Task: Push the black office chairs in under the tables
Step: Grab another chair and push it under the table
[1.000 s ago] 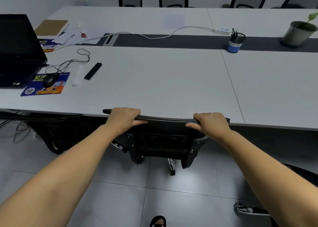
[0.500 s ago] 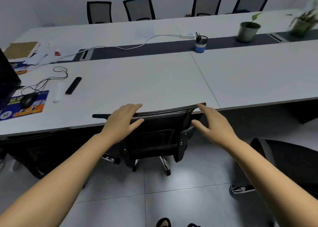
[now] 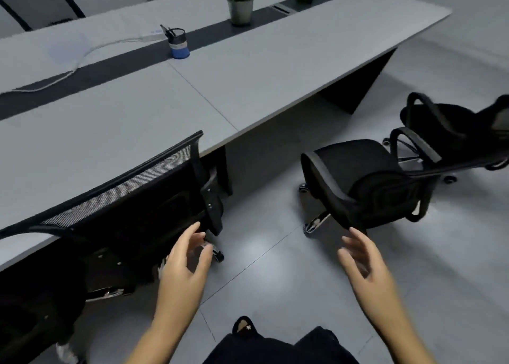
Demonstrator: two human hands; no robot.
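Both hands are empty, fingers spread and loosely curled, gripping nothing. The left hand [image 3: 183, 267] hangs just below and right of the near chair [image 3: 132, 195], its fingertips close to the backrest's lower right corner; whether they touch it cannot be told. That chair is tucked against the table [image 3: 137, 110], its mesh top edge level with the tabletop rim, its seat hidden beneath. Its base is mostly lost in shadow; only one caster shows, just beyond the left fingertips.

The right hand [image 3: 363, 261] is held open below the second chair [image 3: 366, 181], which stands well clear of the table on open floor, seat turned toward the hand, apart from it. Beyond and to its right a third chair [image 3: 454, 132] is cut off by the frame edge and blurred.

Up and away from both hands, the long grey table carries a dark centre strip, a blue cup [image 3: 179, 45], a white cable [image 3: 82, 57] and two potted plants [image 3: 240, 6], the farther one cropped at the top. More chair backs beyond the table are cut off. The floor [image 3: 275, 259] is pale grey tile with a soft glare patch between the hands. Dark trousers and one shoe tip show at the bottom edge.
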